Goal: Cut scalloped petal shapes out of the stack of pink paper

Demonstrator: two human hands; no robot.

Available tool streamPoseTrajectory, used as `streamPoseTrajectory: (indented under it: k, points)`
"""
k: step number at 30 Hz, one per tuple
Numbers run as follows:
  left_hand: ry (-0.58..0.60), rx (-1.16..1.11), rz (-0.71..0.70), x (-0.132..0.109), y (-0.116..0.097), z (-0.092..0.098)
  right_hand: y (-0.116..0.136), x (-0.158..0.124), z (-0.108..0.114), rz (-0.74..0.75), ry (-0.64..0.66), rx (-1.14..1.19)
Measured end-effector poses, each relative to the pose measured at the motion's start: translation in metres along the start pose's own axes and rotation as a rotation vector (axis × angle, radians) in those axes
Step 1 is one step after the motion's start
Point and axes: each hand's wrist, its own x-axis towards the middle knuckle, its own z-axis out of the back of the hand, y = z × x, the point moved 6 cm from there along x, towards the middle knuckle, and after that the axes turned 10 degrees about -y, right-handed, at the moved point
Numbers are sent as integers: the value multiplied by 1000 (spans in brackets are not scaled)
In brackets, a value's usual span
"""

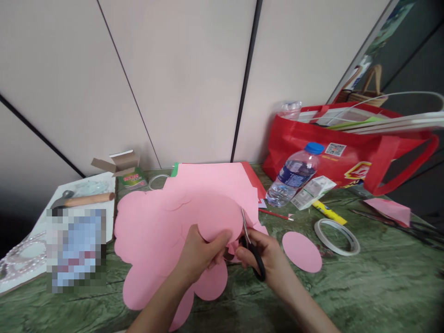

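Observation:
My left hand (208,252) pinches the lower edge of a rounded piece of pink paper (217,210), its thumb lying on top. In my right hand (262,252) is a pair of black-handled scissors (255,256), fingers through the loops. The blades point up and away along the right edge of that paper. Below and to the left spreads a large scalloped pink paper shape (149,222). Pink sheets (211,173) lie behind, over red and green ones. A loose pink paper oval (301,252) rests on the table to the right of my right hand.
To the right are a roll of white tape (337,237), a yellow glue stick (329,212), a water bottle (294,175), a small carton (312,192) and a red bag (312,138). A hammer (86,200) lies on a white board at left, near an open box (130,178). A wall closes the back.

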Motion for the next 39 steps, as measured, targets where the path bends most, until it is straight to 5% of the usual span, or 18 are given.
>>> streamPoseTrajectory:
  k: [39]
  points:
    - [-29, -16, -38, 1, -3, 2, -5, -1, 4, -34, -14, -72]
